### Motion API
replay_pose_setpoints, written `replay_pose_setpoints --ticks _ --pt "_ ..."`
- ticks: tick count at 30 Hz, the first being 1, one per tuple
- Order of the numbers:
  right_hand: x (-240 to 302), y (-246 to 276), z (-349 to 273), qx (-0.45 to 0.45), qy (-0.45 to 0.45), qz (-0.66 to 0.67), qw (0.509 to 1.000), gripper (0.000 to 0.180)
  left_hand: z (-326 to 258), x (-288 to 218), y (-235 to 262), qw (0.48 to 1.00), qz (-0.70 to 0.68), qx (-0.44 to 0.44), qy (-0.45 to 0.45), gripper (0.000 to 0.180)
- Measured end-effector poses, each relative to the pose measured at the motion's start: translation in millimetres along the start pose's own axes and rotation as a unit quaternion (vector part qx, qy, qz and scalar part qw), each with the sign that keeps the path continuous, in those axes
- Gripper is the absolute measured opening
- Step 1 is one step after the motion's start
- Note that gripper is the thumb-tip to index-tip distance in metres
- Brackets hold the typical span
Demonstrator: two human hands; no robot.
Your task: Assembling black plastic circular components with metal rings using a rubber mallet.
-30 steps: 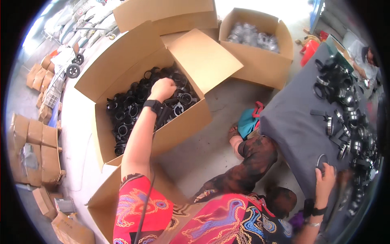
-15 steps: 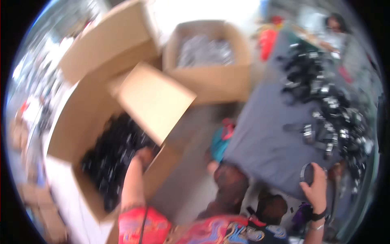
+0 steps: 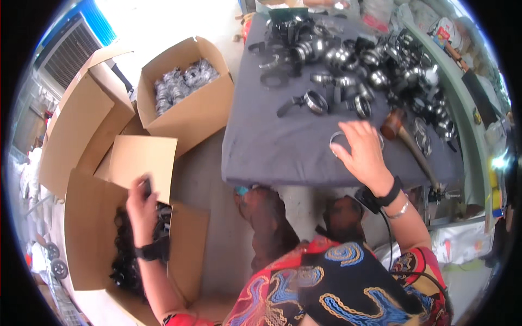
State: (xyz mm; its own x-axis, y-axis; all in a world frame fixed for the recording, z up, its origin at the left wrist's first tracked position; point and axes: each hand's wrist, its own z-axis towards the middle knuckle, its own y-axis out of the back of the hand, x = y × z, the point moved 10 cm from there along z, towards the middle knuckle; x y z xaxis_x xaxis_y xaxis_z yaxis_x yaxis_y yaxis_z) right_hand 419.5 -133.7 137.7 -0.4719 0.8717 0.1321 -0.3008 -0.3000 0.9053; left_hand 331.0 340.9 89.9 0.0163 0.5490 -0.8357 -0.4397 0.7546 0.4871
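My left hand (image 3: 142,209) is raised over the open carton at the left, its fingers closed on a small black part (image 3: 147,187) whose kind I cannot make out. Below it, the carton (image 3: 87,233) holds a heap of black pieces (image 3: 126,247). On the right, my right hand (image 3: 365,155) rests over a thin metal ring (image 3: 333,142) at the front of the grey-covered table (image 3: 272,152). Its fingers are stretched out, and the palm hides most of the ring. Beyond it lie silver rings with black handle-like arms (image 3: 315,101).
A wooden-handled mallet (image 3: 410,140) lies right of my right hand. A large pile of black and silver parts (image 3: 375,60) covers the table's far side. Another carton (image 3: 187,122) with plastic-wrapped pieces stands back left. A cardboard flap (image 3: 142,163) juts up behind my left hand.
The view has swung to the right. My left hand has risen out of the carton with a black part. My right hand, which held a round black piece, now lies over a ring on the table.
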Motion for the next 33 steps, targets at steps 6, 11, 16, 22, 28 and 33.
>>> replay_pose_setpoints --ticks 6,11,16,22,28,33 --pt "48 -62 -35 0.233 -0.207 0.583 0.750 0.036 -124 -217 -202 0.848 0.125 0.250 -0.450 0.035" --pt "37 -62 -61 0.179 -0.216 0.638 0.718 0.029 -162 -247 -224 0.819 0.095 0.208 -0.526 0.039" --pt "18 -52 -72 0.137 -0.247 0.656 0.699 0.027 -118 -167 -215 0.972 -0.142 0.125 -0.142 0.030" --pt "22 -48 -67 0.176 -0.157 0.600 0.764 0.036 -148 -116 -273 0.807 -0.447 0.366 0.125 0.017" --pt "-42 -27 -28 0.094 -0.110 -0.008 0.989 0.070 -138 -71 -296 0.882 -0.365 0.239 0.181 0.016" --pt "-32 -38 -32 0.110 -0.026 0.042 0.993 0.069 -136 -67 -303 0.916 -0.310 0.188 0.171 0.021"
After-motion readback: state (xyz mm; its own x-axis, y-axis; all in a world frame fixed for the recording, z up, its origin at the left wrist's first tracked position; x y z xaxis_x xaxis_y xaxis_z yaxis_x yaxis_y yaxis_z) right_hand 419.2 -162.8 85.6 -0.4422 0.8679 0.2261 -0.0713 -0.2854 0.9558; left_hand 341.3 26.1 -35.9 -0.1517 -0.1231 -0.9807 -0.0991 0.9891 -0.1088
